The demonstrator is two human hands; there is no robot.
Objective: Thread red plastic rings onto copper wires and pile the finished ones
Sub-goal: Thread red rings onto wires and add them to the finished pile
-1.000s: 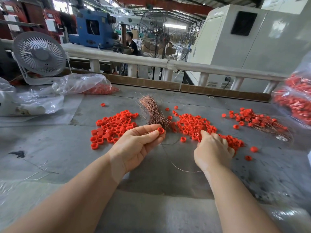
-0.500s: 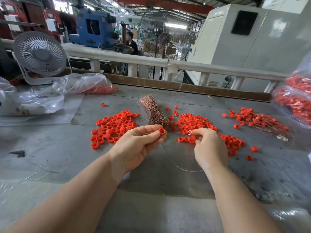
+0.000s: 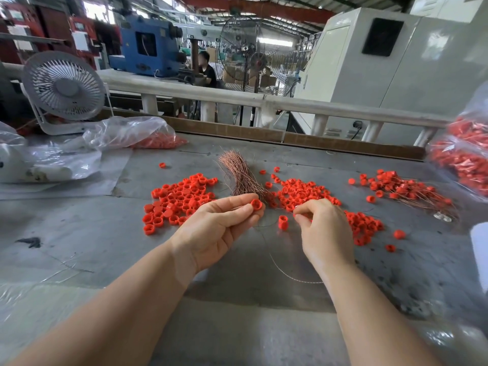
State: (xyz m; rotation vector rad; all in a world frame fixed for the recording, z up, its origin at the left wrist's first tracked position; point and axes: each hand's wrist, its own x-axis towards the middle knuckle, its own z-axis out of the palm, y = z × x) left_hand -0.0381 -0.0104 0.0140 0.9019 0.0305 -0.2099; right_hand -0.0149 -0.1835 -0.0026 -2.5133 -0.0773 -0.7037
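Observation:
My left hand (image 3: pixel 220 228) pinches one red ring (image 3: pixel 256 205) between thumb and fingertips, just in front of the copper wire bundle (image 3: pixel 240 173). My right hand (image 3: pixel 323 229) hovers close beside it, fingertips curled and pinching a thin wire with a small clear piece; the wire (image 3: pixel 280 265) loops down toward my wrists. A single red ring (image 3: pixel 283 222) hangs between my hands. Loose red rings lie in a left pile (image 3: pixel 179 199) and a middle pile (image 3: pixel 303 192). Finished ringed wires (image 3: pixel 406 192) are heaped at the right.
A white desk fan (image 3: pixel 63 91) and clear plastic bags (image 3: pixel 126 134) occupy the far left of the grey table (image 3: pixel 79 233). Bags of red parts (image 3: pixel 464 159) sit at the right edge. A white railing (image 3: pixel 264 100) runs behind the table.
My right hand has lifted from the middle ring pile and moved left toward my left hand, pinching the wire. My left hand has stayed put with its ring.

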